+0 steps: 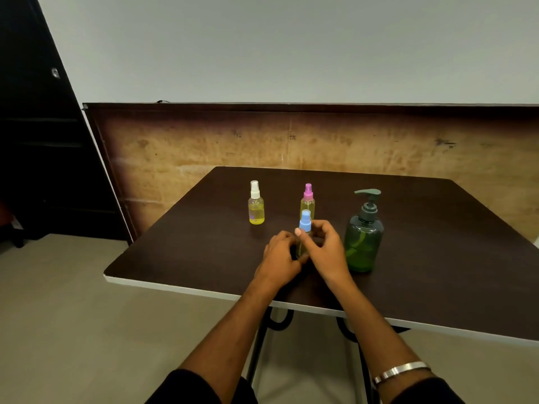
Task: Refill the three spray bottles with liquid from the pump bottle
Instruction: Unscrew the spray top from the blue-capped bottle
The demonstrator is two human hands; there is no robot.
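Both hands close on the blue-capped spray bottle point(304, 234) near the middle of the bench point(437, 258), a little toward its near edge: the left hand point(280, 258) curls round the lower body, and the right hand point(326, 249) pinches it just under the blue cap point(305, 220). We judge the step in hand to be unscrewing that cap so the bottle can be filled. To do it well we would keep the left hand low and firm on the body, hold the bottle upright, and let only the right hand turn the cap, then lift the spray stem straight out so nothing drips.

How much liquid this bottle holds we cannot tell; the fingers cover most of it, though a yellowish tint shows between them.

Just behind it stands the pink-capped spray bottle point(307, 204), upright, clear, with pale yellow liquid inside. Toward the bench's far-left part stands the white-capped spray bottle point(256, 207), also upright, its yellow liquid filling roughly the lower half. Both caps are on.

At the right, near the right hand but apart from it, the green pump bottle point(364, 240) stands upright with its pump head point(368, 196) fitted. Its tinted wall shows green liquid, the level hard to read.
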